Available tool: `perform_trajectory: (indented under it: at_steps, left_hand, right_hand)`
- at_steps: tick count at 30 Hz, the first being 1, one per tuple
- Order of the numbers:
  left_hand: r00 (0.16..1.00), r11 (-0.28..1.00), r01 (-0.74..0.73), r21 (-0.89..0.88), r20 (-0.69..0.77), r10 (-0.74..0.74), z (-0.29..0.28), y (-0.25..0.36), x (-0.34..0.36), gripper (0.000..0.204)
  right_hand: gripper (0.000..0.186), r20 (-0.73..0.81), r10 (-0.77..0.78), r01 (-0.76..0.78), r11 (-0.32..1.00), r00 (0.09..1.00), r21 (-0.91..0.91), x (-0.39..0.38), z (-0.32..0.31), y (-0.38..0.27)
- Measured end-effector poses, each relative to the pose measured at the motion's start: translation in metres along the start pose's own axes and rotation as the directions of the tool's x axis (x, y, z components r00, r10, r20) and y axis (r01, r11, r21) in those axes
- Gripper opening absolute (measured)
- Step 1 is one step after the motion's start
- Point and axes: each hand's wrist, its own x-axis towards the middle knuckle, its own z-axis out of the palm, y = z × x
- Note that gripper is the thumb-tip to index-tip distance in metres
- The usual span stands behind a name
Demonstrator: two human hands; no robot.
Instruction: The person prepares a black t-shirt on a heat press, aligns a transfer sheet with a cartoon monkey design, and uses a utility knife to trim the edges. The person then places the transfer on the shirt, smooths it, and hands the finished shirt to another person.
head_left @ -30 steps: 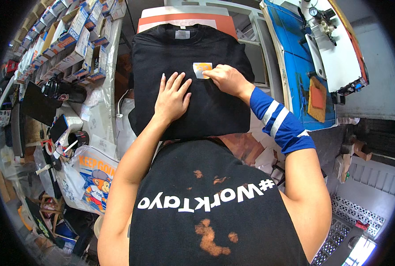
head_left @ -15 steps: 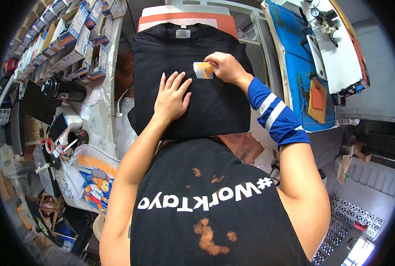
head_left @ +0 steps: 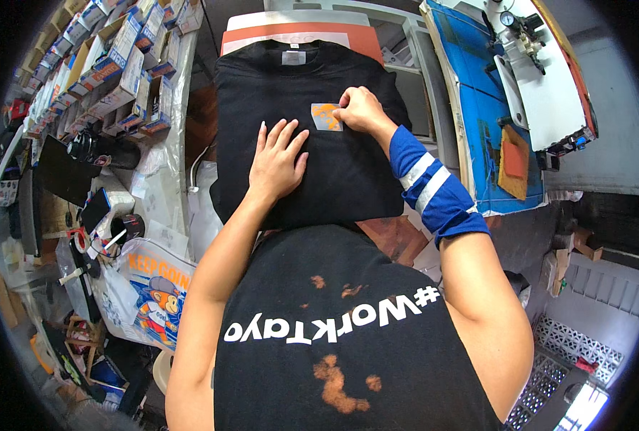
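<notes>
A black T-shirt (head_left: 262, 82) lies spread in front of me, its collar at the far end. On its chest, right of the middle, sits a small square transfer film (head_left: 324, 117) with an orange design on a pale, see-through sheet. My right hand (head_left: 364, 112) pinches the film's right edge between thumb and fingers. Flat on the cloth, to the film's lower left, rests my left hand (head_left: 278, 161), fingers spread and holding nothing.
Past the collar, an orange and white board (head_left: 240, 44) shows under the shirt. A blue-topped table (head_left: 477, 129) carries an orange piece (head_left: 515, 161) on the right. Stacked cardboard boxes (head_left: 122, 68) fill the left side, with a printed cartoon sheet (head_left: 147, 287) nearer me.
My right hand and forearm have shifted slightly left. The film now looks flatter against the shirt, with its design showing more evenly. My left hand stays where it was.
</notes>
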Motion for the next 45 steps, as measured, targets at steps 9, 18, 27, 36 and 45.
perform_trajectory:
  at_steps: [9, 18, 27, 36, 45]
  left_hand:
    - [1.000, 1.000, -0.004, -0.012, -0.023, 0.004, -0.002, 0.001, 0.001, 0.045]
    - [0.996, 0.993, 0.049, -0.108, -0.070, -0.057, 0.003, 0.000, 0.010, 0.043]
    - [0.971, 0.964, 0.238, -0.117, 0.005, -0.239, 0.019, -0.010, 0.090, 0.032]
    - [0.897, 0.920, 0.390, -0.025, 0.238, -0.374, 0.013, -0.008, 0.110, 0.034]
    - [0.743, 0.861, 0.500, 0.099, 0.463, -0.484, 0.011, -0.009, 0.144, 0.027]
  right_hand:
    - [0.018, 0.050, 0.058, -0.065, 0.987, 0.997, 0.146, 0.009, 0.006, 0.010]
    - [0.021, 0.086, 0.025, -0.049, 0.958, 0.996, 0.284, 0.011, 0.007, 0.022]
    - [0.023, -0.214, -0.100, 0.146, 0.967, 0.972, 0.210, -0.002, 0.022, 0.030]
    - [0.016, -0.085, 0.008, 0.012, 0.974, 0.996, 0.224, -0.006, 0.015, 0.017]
    - [0.014, -0.204, -0.021, 0.073, 0.965, 0.979, 0.251, -0.002, 0.030, 0.030]
